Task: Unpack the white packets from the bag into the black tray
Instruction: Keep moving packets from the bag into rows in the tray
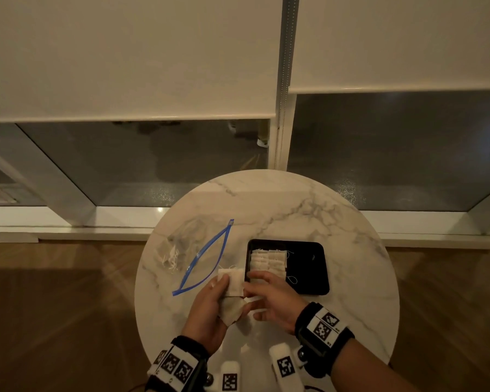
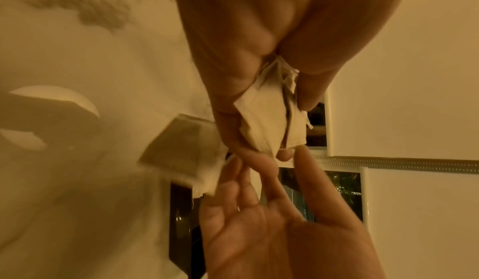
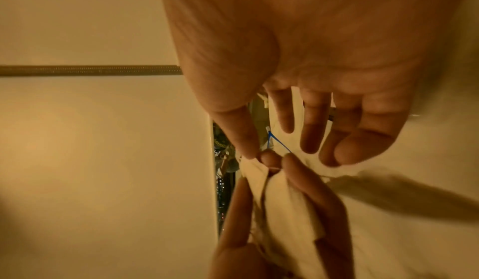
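A small stack of white packets [image 1: 234, 281] is held above the near part of the round marble table [image 1: 294, 210], gripped by the left hand [image 1: 207, 309] with thumb on one face and fingers curled behind. How many packets are in the stack cannot be counted; in the left wrist view [image 2: 272, 119] only folded edges and loose threads are seen between the fingers. The right hand [image 1: 272, 299] is met at the stack's right edge: its thumb tip and forefinger touch the packets, while the other fingers are spread loosely and hold nothing. Whether a packet is actually pinched there cannot be told, the contact being blurred in the right wrist view.

The clear bag [image 1: 193, 258], its blue zip strip gaping, lies at about 10 o'clock from the hands; its transparent body is hard to make out against the marble. The black tray [image 1: 309, 267] sits at about 1 o'clock, with rows of packets filling its left part. Its near left corner is hidden by the right hand.
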The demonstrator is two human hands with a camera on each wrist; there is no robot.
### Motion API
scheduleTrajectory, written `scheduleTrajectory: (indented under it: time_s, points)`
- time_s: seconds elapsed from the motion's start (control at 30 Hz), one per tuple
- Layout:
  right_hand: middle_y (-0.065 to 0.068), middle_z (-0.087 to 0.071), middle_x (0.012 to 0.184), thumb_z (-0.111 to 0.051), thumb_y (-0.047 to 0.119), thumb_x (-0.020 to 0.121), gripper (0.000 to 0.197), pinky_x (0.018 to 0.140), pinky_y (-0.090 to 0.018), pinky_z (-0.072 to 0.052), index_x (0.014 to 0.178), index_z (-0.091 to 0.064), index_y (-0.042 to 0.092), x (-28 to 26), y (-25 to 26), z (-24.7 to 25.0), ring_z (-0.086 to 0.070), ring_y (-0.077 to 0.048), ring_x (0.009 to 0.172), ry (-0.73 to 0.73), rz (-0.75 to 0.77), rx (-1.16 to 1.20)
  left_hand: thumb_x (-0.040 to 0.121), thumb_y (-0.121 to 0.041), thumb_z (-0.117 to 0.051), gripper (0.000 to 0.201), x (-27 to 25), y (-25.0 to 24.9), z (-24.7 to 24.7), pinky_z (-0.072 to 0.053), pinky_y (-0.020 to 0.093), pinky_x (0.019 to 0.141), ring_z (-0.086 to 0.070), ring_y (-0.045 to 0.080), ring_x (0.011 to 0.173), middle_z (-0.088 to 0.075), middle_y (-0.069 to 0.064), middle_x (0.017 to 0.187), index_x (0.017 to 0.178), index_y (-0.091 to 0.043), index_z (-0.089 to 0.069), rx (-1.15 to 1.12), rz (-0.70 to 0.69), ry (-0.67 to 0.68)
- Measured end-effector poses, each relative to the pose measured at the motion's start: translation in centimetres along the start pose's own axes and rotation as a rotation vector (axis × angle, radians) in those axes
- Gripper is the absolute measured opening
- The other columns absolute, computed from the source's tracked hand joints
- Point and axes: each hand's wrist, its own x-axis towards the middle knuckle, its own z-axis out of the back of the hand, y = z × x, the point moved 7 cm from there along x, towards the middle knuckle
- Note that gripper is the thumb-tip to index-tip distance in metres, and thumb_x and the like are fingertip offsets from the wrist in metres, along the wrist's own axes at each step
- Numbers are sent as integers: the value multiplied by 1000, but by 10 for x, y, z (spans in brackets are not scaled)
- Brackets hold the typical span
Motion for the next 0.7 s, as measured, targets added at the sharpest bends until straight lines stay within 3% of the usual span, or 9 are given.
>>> scheduleTrajectory:
  time_s: [0.1, 0.17, 0.27, 0.33, 0.4, 0.47, 0.57, 0.7]
  points:
    - [3, -68, 117, -66, 23, 82, 41, 81, -31, -49, 118, -63, 41, 4, 8, -6, -63, -15, 105, 32, 97, -196, 101, -24, -53, 31, 0, -5, 3, -57, 47, 80, -69, 29, 95, -72, 19, 110, 124, -6, -63, -24, 28, -5]
    - [7, -66, 122, -62, 17, 78, 51, 95, -35, -47, 125, -61, 36, 3, 10, -18, -60, -15, 115, 146, 113, -152, 100, -25, -53, 34, 0, -9, 3, -59, 43, 71, -69, 28, 89, -71, 19, 107, 126, -5, -61, -64, 49, 16]
    - [-7, -68, 109, -65, 7, 66, 63, 94, -36, -47, 128, -62, 20, 3, 8, -31, -63, -24, 105, 244, 106, -50, 99, -27, -53, 39, 1, -15, 5, -59, 39, 63, -66, 31, 84, -67, 25, 102, 129, -2, -58, -98, 76, 22]
    - [-8, -69, 112, -65, 13, 71, 56, 99, -39, -44, 127, -63, 21, 5, 7, -33, -63, -23, 105, 236, 131, -105, 98, -28, -55, 42, 2, -18, 8, -59, 39, 63, -65, 34, 88, -64, 29, 109, 129, 0, -57, -100, 92, 31]
    - [0, -69, 118, -67, 30, 73, 51, 106, -44, -38, 124, -64, 31, 6, 6, -32, -61, -20, 113, 230, 132, -179, 96, -29, -57, 44, 3, -20, 11, -60, 39, 62, -67, 32, 87, -64, 28, 107, 129, 1, -57, -135, 111, 38]
    - [4, -69, 115, -72, 38, 70, 48, 100, -41, -41, 117, -65, 36, 5, 3, -32, -62, -17, 112, 260, 94, -196, 96, -29, -57, 44, 5, -21, 15, -61, 37, 60, -69, 28, 80, -67, 23, 97, 127, 2, -59, -190, 127, 47]
    - [3, -70, 116, -77, 36, 72, 50, 94, -39, -46, 119, -61, 41, 4, -6, -35, -63, -18, 114, 280, 53, -241, 94, -31, -58, 43, 6, -25, 13, -62, 38, 62, -68, 27, 79, -66, 19, 92, 123, 1, -62, -257, 183, 87]
    - [-9, -73, 108, -64, 23, 91, 26, 81, -36, -51, 116, -62, 19, 8, -8, -33, -69, -24, 102, 201, 113, -365, 92, -31, -61, 46, 15, -30, 19, -63, 40, 67, -71, 25, 85, -67, 18, 102, 128, -1, -61, -278, 181, 53]
